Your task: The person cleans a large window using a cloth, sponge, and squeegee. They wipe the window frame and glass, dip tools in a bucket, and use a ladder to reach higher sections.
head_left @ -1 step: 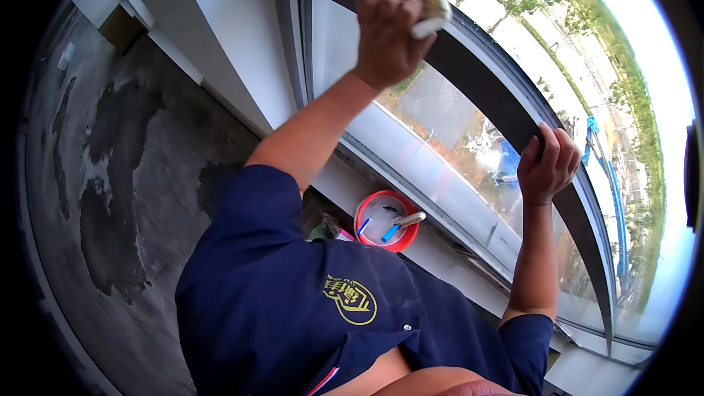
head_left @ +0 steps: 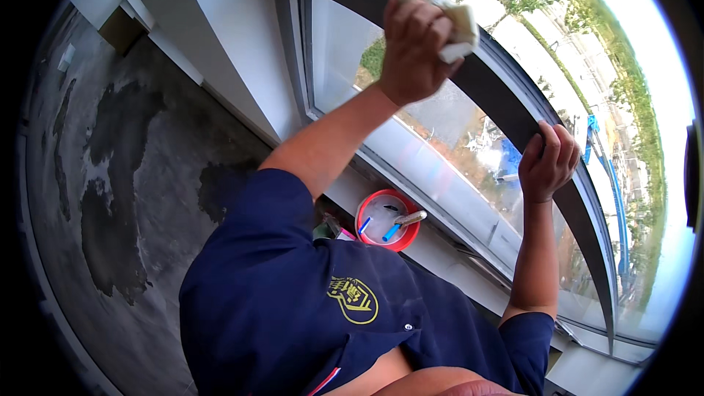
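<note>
My left hand is closed around a pale yellow and white sponge, pressed to the dark window frame near its upper left part. The sponge's edges look slightly blurred, and the palm side of the hand is hidden. Farther right along the same rail, my right hand grips the frame with its fingers curled over the edge. Below the rail, between my arms, is a glass pane.
A red bucket of cloudy water, with a blue-and-white handled tool in it, stands by the sill below me. At left, dark wet patches mark the grey floor. A brown box sits by the wall.
My left hand and the sponge have slid a short way right along the window frame. My right hand keeps its place on the rail.
</note>
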Tool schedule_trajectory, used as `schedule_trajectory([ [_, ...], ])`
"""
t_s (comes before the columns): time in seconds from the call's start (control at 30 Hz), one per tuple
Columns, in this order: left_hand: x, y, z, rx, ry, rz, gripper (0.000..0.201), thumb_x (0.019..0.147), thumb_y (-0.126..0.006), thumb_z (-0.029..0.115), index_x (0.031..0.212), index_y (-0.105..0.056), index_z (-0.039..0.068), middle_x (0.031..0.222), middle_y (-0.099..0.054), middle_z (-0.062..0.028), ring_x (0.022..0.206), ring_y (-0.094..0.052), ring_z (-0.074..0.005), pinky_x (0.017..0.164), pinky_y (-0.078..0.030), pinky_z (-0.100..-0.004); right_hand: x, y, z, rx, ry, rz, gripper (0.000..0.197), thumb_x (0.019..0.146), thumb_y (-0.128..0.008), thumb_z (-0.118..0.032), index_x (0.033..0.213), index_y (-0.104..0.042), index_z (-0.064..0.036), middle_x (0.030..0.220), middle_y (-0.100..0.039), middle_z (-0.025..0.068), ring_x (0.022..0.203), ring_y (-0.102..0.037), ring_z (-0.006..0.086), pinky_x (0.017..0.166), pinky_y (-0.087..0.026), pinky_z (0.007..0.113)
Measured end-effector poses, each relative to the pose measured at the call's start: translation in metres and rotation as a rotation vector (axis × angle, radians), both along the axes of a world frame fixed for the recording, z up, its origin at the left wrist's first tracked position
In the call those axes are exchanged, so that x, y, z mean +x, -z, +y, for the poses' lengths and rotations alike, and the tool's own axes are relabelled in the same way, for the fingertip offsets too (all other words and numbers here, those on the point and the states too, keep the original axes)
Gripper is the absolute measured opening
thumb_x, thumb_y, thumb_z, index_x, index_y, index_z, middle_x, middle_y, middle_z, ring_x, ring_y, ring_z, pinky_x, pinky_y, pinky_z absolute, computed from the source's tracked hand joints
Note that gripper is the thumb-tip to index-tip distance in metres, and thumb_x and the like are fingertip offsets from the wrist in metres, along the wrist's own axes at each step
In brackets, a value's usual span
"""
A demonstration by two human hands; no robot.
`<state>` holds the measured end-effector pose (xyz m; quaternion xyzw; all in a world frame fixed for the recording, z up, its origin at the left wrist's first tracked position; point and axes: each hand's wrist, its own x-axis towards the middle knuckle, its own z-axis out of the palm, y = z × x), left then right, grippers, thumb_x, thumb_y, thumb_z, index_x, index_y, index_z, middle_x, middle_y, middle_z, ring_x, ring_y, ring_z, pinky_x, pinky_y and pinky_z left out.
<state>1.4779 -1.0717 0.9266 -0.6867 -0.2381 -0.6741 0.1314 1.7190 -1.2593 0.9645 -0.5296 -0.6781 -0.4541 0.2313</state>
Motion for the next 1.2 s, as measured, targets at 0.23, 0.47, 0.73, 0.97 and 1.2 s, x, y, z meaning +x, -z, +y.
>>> schedule_trajectory([
  [0.23, 0.160, 0.019, -0.140, -0.095, 0.370, 0.168, 0.054, 0.079, -0.054, 0.048, 0.119, -0.046, 0.012, 0.124, -0.042, -0.0080, 0.127, -0.034, -0.0271, 0.112, -0.009, -0.0485, -0.002, -0.007, -0.029, 0.194, -0.247, 0.650, 0.015, 0.088, -0.049, 0.002, 0.102, -0.052, -0.0009, 0.097, -0.057, 0.0135, 0.085, -0.056, 0.0244, 0.079, -0.046, 0.034],
  [0.47, 0.105, 0.002, -0.116, -0.078, 0.670, 0.621, 0.047, 0.079, -0.065, 0.031, 0.118, -0.056, 0.005, 0.128, -0.051, -0.0102, 0.130, -0.037, -0.0203, 0.115, -0.010, -0.0410, -0.013, 0.004, -0.034, -0.159, -0.072, 0.119, 0.035, 0.084, -0.058, -0.012, 0.119, -0.058, -0.0128, 0.120, -0.055, 0.0051, 0.114, -0.051, 0.0241, 0.096, -0.039, 0.037],
  [0.73, -0.013, 0.007, -0.072, -0.120, 0.268, 0.220, 0.013, 0.077, -0.065, 0.002, 0.089, -0.064, 0.006, 0.108, -0.060, -0.0112, 0.108, -0.054, -0.0297, 0.092, -0.042, -0.0391, -0.038, 0.030, 0.026, -0.034, 0.113, -0.054, 0.058, 0.080, -0.055, -0.013, 0.136, -0.043, -0.0187, 0.138, -0.039, -0.0028, 0.123, -0.039, 0.0168, 0.100, -0.027, 0.035],
  [0.97, 0.043, -0.031, -0.108, -0.002, 0.447, 0.201, 0.018, 0.082, -0.058, -0.002, 0.099, -0.060, 0.005, 0.109, -0.057, -0.0097, 0.109, -0.052, -0.0275, 0.094, -0.042, -0.0369, -0.070, 0.039, 0.072, 0.165, 0.184, -0.129, 0.047, 0.086, -0.046, -0.035, 0.127, -0.047, -0.0126, 0.133, -0.045, 0.0016, 0.123, -0.040, 0.0168, 0.108, -0.024, 0.036],
  [1.2, 0.058, -0.016, -0.110, 0.029, 0.370, 0.427, 0.022, 0.081, -0.059, 0.001, 0.102, -0.059, 0.007, 0.111, -0.058, -0.0104, 0.110, -0.052, -0.0293, 0.094, -0.040, -0.0392, 0.081, 0.050, -0.057, 0.322, 0.273, -0.021, 0.036, 0.087, -0.049, -0.039, 0.119, -0.051, -0.0214, 0.109, -0.052, -0.0008, 0.103, -0.050, 0.0175, 0.099, -0.032, 0.040],
])
